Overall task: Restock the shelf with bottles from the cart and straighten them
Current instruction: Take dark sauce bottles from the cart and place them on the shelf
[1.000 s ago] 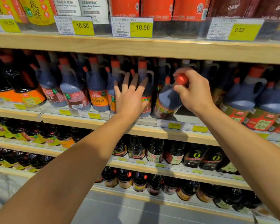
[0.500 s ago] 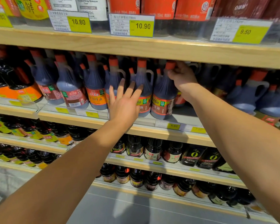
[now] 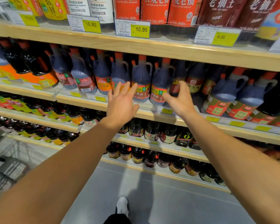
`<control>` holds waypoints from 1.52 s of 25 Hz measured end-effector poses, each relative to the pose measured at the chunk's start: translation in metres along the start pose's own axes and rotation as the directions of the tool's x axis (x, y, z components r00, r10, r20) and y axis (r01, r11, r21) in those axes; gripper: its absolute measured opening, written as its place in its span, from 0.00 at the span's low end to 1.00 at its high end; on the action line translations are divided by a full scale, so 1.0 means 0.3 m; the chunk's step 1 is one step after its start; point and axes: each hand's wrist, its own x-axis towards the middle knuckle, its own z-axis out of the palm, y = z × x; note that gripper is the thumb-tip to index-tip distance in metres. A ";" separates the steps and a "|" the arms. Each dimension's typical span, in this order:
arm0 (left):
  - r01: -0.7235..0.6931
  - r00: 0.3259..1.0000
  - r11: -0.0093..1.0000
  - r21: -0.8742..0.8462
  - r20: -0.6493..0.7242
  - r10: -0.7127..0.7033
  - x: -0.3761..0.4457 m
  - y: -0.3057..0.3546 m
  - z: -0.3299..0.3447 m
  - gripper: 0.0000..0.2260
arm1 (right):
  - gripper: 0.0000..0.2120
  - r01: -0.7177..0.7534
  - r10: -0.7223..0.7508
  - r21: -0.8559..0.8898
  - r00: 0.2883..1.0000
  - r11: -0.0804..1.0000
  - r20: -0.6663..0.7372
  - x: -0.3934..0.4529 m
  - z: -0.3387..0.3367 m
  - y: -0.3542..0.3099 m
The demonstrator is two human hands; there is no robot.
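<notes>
A row of dark soy sauce jugs with red caps and side handles stands on the second wooden shelf (image 3: 145, 110). The jug just set in place (image 3: 160, 81) stands upright at the front, next to a matching jug (image 3: 141, 80). My left hand (image 3: 121, 101) is open, fingers spread in front of the lower labels of the jugs to the left. My right hand (image 3: 179, 99) is open with curled fingers, just right of the placed jug's base and holding nothing. Whether either hand touches a bottle is unclear.
The top shelf (image 3: 152, 46) carries tall red and brown bottles behind price tags. Larger jugs (image 3: 225, 91) stand to the right. Small dark bottles fill the two lower shelves. A wire cart (image 3: 2, 172) is at the lower left. My shoe (image 3: 122, 206) is on the grey floor.
My right hand set the jug upright on the shelf, let go of its cap and dropped to the jug's base. My left hand drew slightly back and stayed open.
</notes>
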 end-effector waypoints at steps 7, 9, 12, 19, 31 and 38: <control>0.233 0.972 0.965 -0.122 0.061 -0.227 -0.506 0.003 -0.239 0.31 | 0.37 0.142 -0.039 -0.221 0.909 0.965 0.414 -0.495 -0.004 -0.106; 0.213 0.976 0.977 -0.029 0.042 -0.212 -0.659 -0.045 -0.285 0.31 | 0.37 0.215 -0.058 -0.243 0.848 0.946 0.526 -0.601 0.035 -0.160; 0.327 0.937 0.944 0.040 0.119 -0.329 -0.831 -0.150 -0.359 0.31 | 0.37 0.343 -0.116 -0.246 0.763 0.907 0.636 -0.726 0.144 -0.252; 0.607 0.795 0.793 -0.046 0.044 -0.605 -1.328 -0.624 -0.575 0.31 | 0.38 0.584 -0.277 -0.108 0.530 0.804 0.801 -1.067 0.691 -0.587; 0.832 0.538 0.544 -0.110 -0.077 -0.839 -1.834 -1.528 -0.936 0.32 | 0.33 0.711 -0.305 0.001 0.301 0.704 0.904 -1.426 1.589 -1.160; 0.849 0.473 0.475 -0.231 -0.068 -0.878 -1.755 -1.969 -0.937 0.25 | 0.30 0.684 -0.307 0.052 0.257 0.727 0.916 -1.296 2.064 -1.352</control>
